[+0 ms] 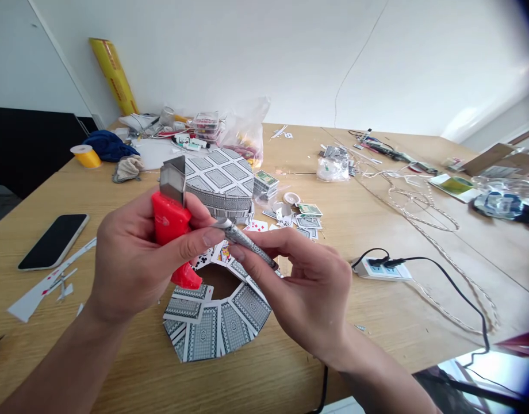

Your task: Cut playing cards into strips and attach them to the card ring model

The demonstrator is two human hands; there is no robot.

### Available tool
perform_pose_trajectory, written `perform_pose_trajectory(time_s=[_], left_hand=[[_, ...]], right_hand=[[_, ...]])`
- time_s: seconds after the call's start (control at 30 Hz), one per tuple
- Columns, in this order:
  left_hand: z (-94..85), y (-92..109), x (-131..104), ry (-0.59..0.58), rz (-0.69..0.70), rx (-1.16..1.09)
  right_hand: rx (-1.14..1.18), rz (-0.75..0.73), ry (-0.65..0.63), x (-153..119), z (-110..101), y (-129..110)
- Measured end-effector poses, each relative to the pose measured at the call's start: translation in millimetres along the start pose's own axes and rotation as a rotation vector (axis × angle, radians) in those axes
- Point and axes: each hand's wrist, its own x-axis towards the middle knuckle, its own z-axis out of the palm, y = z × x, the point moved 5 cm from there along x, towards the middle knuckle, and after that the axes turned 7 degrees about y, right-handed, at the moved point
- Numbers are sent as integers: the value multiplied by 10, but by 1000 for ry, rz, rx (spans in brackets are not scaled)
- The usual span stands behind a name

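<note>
My left hand is closed around a red tool with a broad grey metal blade pointing up. Its thumb and a finger also pinch one end of a tightly rolled playing card. The fingers of my right hand grip the same roll from the other side. Below both hands lies a ring of overlapping playing cards, patterned backs mostly up, with an opening in the middle. Behind them stands a round box covered in cards. Loose cards and a white tape roll sit right of it.
A phone and paper scraps lie at left. A yellow spool, cloths and a plastic bag stand at the back. A power strip with black cables and a twisted cord are at right.
</note>
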Motion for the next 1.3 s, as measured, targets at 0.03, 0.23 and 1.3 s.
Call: perform_pose_trajectory(time_s=[0.03, 0.23, 1.3], left_hand=[[-5, -3, -1, 1, 5, 2], [-3, 19, 6, 12, 20, 37], [117, 4, -138, -48, -30, 73]], right_hand=[[4, 1, -3, 3, 2, -6], [52, 85, -77, 58, 21, -22], [373, 351, -104, 136, 33, 91]])
